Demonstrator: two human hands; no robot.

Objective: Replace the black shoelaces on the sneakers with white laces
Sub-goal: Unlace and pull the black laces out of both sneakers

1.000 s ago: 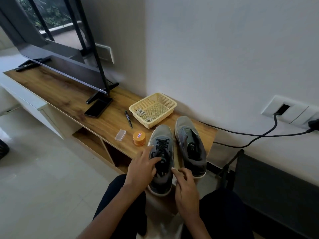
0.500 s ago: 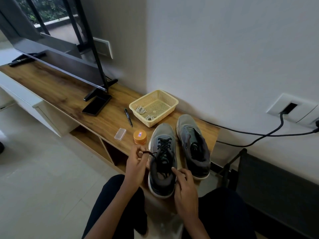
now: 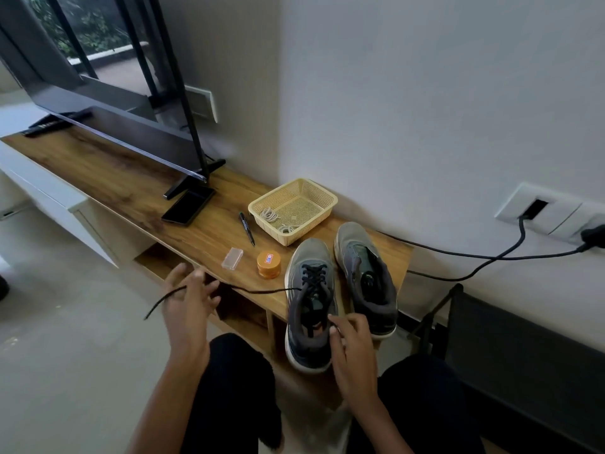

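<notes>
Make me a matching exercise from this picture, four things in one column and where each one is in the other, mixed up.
Column one:
1 black lace
2 white laces
3 orange jar
4 pen

Column two:
A in the yellow basket
B between the clear case and the laced sneaker
C held taut by the left hand
D between the phone and the yellow basket

Pairs: 1-C, 2-A, 3-B, 4-D.

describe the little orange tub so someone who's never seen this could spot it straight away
Follow the long wooden shelf under the TV to the laced grey sneaker. The orange tub stands just left of its toe. It alone is round and orange, with a small label on its lid; the case beside it is flat and clear.
</notes>
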